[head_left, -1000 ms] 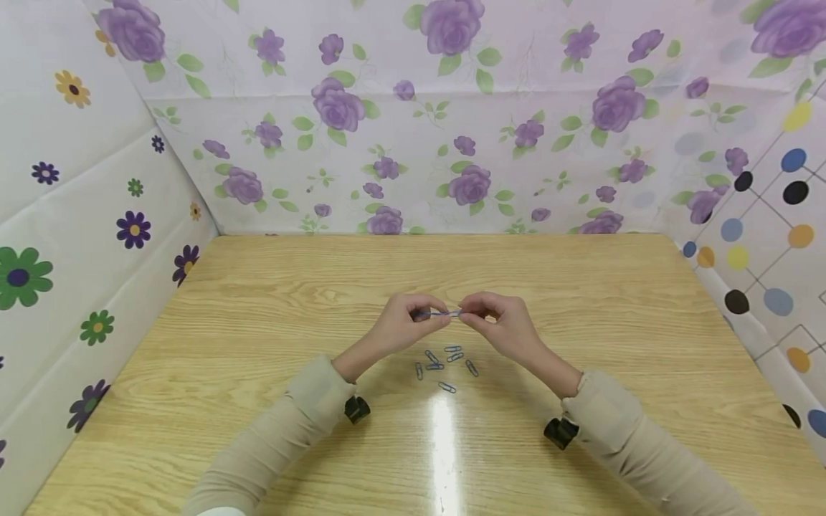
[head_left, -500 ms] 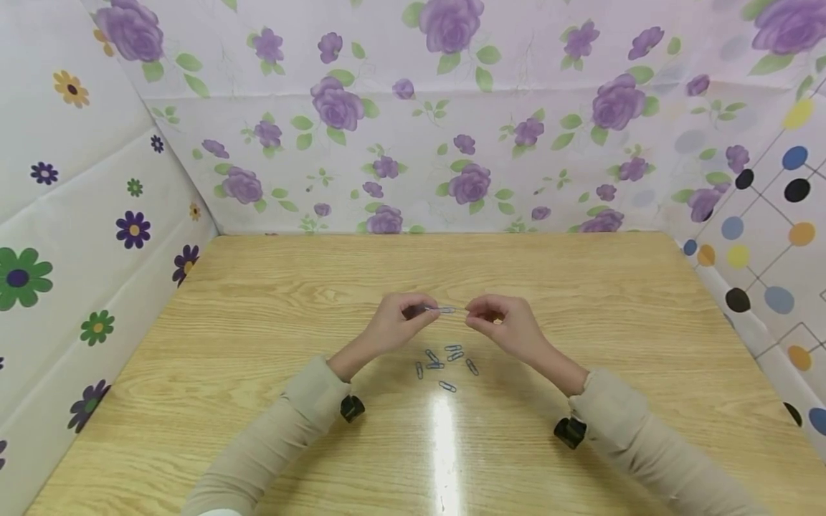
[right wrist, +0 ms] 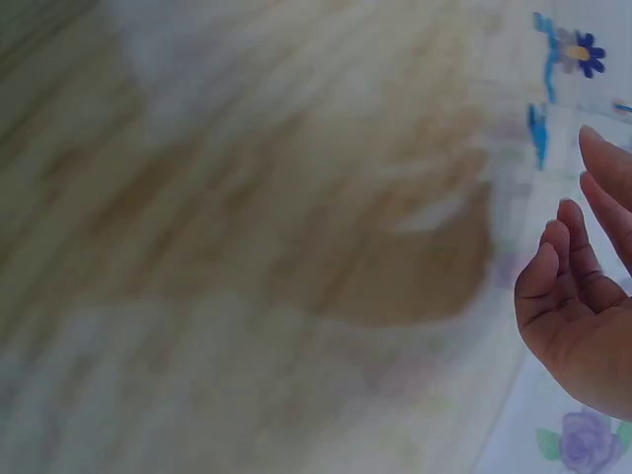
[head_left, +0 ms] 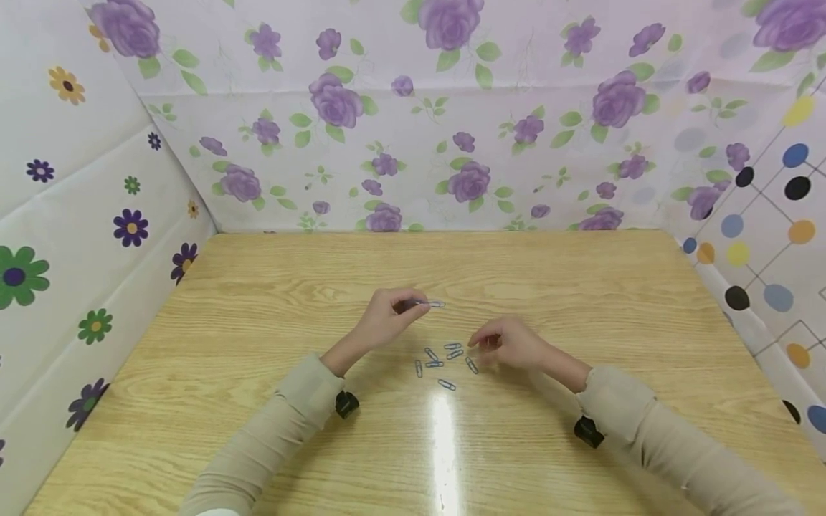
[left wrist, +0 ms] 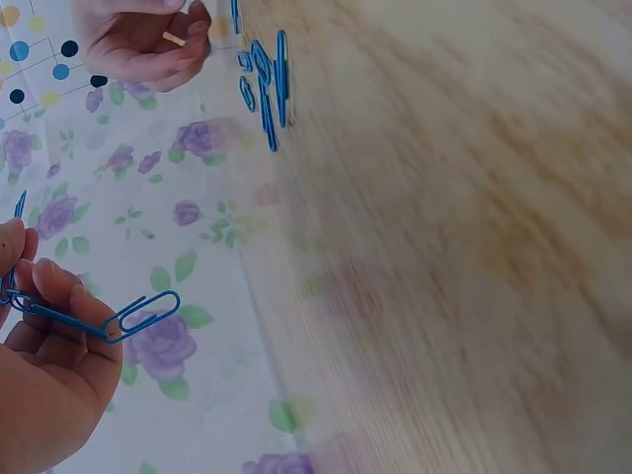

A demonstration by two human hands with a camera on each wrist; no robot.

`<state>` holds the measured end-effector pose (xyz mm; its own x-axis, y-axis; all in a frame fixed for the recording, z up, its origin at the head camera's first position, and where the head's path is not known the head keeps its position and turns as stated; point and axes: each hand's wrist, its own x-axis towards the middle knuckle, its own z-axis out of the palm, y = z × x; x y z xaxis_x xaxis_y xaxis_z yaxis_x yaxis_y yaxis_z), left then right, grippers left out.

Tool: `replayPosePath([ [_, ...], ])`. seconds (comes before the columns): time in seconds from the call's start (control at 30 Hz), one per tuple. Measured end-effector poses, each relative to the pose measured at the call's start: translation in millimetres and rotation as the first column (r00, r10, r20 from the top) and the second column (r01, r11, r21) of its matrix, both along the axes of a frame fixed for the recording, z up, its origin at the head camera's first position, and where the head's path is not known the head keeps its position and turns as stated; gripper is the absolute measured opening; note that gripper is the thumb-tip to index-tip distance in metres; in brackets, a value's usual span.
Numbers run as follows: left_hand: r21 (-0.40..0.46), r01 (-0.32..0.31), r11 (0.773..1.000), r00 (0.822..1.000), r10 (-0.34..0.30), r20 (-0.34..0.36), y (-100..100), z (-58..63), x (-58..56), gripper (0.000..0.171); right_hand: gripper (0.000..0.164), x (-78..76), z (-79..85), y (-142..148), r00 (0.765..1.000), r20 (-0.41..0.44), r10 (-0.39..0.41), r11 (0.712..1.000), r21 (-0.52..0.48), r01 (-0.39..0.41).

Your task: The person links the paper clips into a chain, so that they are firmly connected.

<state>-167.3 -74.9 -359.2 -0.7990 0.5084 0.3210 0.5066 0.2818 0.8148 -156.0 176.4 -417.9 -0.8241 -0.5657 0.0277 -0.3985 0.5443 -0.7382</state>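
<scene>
My left hand (head_left: 387, 315) pinches a short chain of linked blue paper clips (left wrist: 64, 316) above the table. One end clip sticks out past the fingertips, and another end points up beside the thumb in the left wrist view. My right hand (head_left: 513, 344) holds nothing, its fingers loosely bent and the thumb apart from them. It hovers just right of several loose blue paper clips (head_left: 472, 365). These lie in a scattered group on the table, some overlapping, with a single paper clip (head_left: 447, 385) nearer to me.
The wood-grain table (head_left: 290, 287) extends to both sides and behind the hands. A purple-flowered cloth (head_left: 413, 165) hangs along its back edge. Patterned side cloths (head_left: 84, 186) close it in left and right. A bright reflection lies in front of the clips.
The right hand has let go of the chain and moved down and right toward the loose clips. The left hand has drifted left and slightly up with the chain.
</scene>
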Motion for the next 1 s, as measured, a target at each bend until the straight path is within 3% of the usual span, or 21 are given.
replayPosePath([
  [0.27, 0.011, 0.012, 1.0, 1.0, -0.012, -0.015, 0.4, -1.2, -1.4, 0.009, 0.025, -0.7, -8.1, -0.7, 0.998, 0.003, 0.065, 0.998, 0.021, -0.065],
  [0.6, 0.032, 0.033, 0.999, 0.998, -0.035, 0.045, 0.9, -3.9, -2.2, 0.012, 0.021, -1.2, -10.8, -6.5, 0.995, -0.05, 0.087, 0.993, 0.082, -0.083],
  [0.9, 0.007, 0.024, 1.0, 0.999, -0.023, -0.03, 1.9, -1.5, 0.5, 0.008, 0.013, -0.5, -6.5, -7.0, 0.997, 0.068, 0.028, 0.995, 0.097, -0.034],
  [1.0, -0.004, 0.024, 1.0, 0.998, -0.024, -0.053, 1.8, -1.6, 0.9, 0.008, 0.011, -1.0, -5.4, -5.1, 0.993, 0.109, 0.04, 0.996, 0.08, -0.049],
])
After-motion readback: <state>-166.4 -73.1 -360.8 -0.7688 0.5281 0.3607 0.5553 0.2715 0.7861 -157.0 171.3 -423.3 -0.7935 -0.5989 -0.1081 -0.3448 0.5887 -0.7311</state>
